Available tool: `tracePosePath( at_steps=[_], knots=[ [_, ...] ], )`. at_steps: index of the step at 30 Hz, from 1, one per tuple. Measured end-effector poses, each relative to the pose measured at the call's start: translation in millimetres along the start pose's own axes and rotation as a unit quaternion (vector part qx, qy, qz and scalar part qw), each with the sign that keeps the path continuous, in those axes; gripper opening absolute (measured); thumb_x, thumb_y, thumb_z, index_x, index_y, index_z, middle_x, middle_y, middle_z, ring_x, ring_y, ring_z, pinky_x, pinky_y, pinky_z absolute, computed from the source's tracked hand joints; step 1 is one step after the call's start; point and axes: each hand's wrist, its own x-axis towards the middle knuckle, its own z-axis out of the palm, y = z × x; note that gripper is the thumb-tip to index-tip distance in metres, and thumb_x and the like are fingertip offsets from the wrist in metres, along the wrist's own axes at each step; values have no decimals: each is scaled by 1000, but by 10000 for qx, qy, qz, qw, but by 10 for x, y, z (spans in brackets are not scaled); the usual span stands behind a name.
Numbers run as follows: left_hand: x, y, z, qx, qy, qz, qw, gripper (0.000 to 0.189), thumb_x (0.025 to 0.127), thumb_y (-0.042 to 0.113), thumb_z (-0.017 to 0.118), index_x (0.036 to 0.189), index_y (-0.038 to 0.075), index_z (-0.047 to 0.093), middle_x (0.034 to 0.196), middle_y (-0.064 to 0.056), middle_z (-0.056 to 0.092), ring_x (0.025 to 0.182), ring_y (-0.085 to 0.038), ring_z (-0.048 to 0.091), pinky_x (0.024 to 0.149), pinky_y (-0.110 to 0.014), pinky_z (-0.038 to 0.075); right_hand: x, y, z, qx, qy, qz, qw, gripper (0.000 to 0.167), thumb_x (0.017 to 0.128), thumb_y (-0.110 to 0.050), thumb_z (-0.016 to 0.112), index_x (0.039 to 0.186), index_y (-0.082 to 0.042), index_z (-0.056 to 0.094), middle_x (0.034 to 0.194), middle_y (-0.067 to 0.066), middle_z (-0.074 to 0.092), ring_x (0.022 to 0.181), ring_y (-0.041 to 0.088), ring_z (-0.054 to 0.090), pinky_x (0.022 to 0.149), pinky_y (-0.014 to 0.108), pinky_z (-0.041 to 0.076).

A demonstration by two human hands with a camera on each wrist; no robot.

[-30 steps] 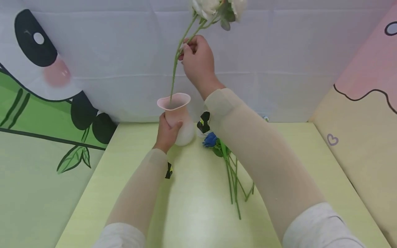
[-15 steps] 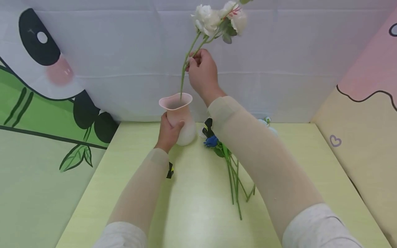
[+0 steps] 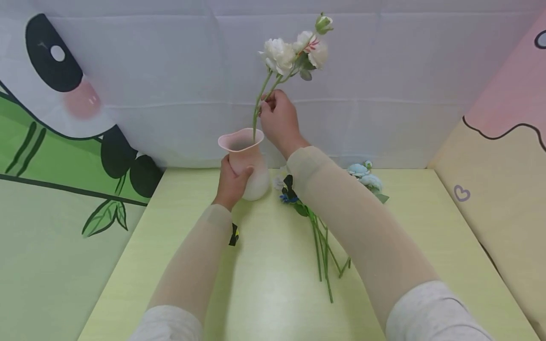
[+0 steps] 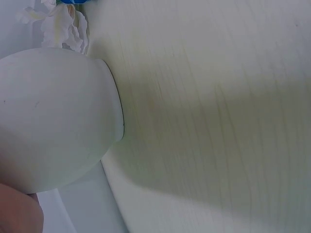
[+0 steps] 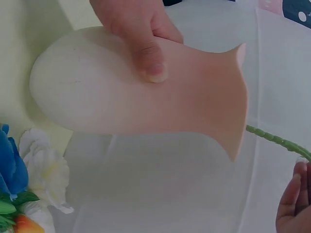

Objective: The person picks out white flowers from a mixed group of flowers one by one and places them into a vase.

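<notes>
A vase, pink at its wavy rim and white below, stands upright at the back of the table. My left hand grips its side, thumb across the front, as the right wrist view also shows. Above and right of the rim, my right hand pinches the green stem of a white artificial flower spray with several blooms and a bud. The stem's lower end runs down inside the vase mouth and is hidden there.
On the table, right of the vase, lie a blue rose, white flowers and several green stems. Pale blue flowers lie behind my right forearm. A cloth wall stands close behind the vase.
My right hand has come down with the white flower spray, and its stem has sunk deeper into the vase, shifting toward the rim's right side. The left hand stays on the vase.
</notes>
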Motion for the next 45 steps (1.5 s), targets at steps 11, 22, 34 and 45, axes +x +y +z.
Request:
tracePosePath(
  at_steps=[11,22,34,45],
  knots=[
    [-59,20,-46,136,33,-127,9998,85,97,30,73,159,8,20,150,-16,42,134,-31,46,116,-49,34,-85,189,118,-415,28,360,9985,15,107,-19,52,116,-10,62,102,3,64,95,17,59,81,29,48],
    [-70,8,-24,32,76,-63,9999,84,95,28,74,158,7,22,146,-16,44,131,-31,48,113,-49,37,-128,281,138,-896,-59,717,9934,15,106,-24,54,111,-12,62,109,3,63,100,18,57,86,33,48],
    [-65,-25,23,68,155,83,9998,85,94,33,76,156,7,25,146,-16,45,130,-31,49,113,-50,37,-94,410,109,-1222,-85,802,9892,18,101,-26,60,94,-10,65,99,4,65,94,21,58,81,35,48],
    [-65,17,67,109,153,-2,9998,86,93,30,76,157,6,25,146,-16,45,130,-32,48,113,-49,37,-73,465,121,-995,23,1358,9857,17,97,-25,65,105,-10,66,107,5,66,98,23,60,82,36,51]
  ],
)
